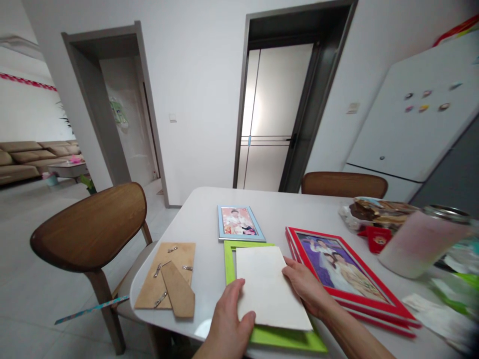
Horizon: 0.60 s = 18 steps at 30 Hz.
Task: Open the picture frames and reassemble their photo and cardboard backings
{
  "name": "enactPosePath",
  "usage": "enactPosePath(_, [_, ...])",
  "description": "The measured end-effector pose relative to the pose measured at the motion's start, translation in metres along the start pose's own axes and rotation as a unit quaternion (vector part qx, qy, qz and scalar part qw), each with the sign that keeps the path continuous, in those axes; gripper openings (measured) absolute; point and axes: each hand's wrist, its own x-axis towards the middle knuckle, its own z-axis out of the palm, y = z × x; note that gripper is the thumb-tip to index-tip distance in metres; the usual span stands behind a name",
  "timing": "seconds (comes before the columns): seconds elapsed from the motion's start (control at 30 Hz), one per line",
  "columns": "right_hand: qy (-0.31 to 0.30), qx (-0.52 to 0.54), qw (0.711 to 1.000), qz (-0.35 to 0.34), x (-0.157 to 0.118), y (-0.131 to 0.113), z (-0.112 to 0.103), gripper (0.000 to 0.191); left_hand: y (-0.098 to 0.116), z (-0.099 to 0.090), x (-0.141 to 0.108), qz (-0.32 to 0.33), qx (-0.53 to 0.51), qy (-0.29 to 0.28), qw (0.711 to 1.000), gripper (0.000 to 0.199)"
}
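Observation:
A blank white sheet (267, 289) lies over a lime green picture frame (288, 339), covering most of its opening. My left hand (232, 314) grips the sheet's left edge, thumb on top near the lower corner. At its right edge, my right hand (301, 284) has its fingers closed on the border. To the left rests a brown frame backing board (175, 274) with metal clips and a fold-out stand. Behind the green frame is a light blue frame (220, 224) holding a photo. Two red frames (374, 296) are stacked beside my right hand, the top one with a photo.
The white table (202, 209) also bears a pinkish jar (422, 244), a bag of packaged items (381, 212) and crumpled tissue (434, 314) on the right. Wooden chairs stand at the left (93, 229) and at the far side (344, 184).

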Motion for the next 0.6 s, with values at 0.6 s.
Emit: enactPosePath(0.6, [0.128,-0.492,0.857,-0.084,0.012,0.011,0.013,0.030,-0.018,-0.029,-0.013,0.158,0.209,-0.083,0.961,0.055])
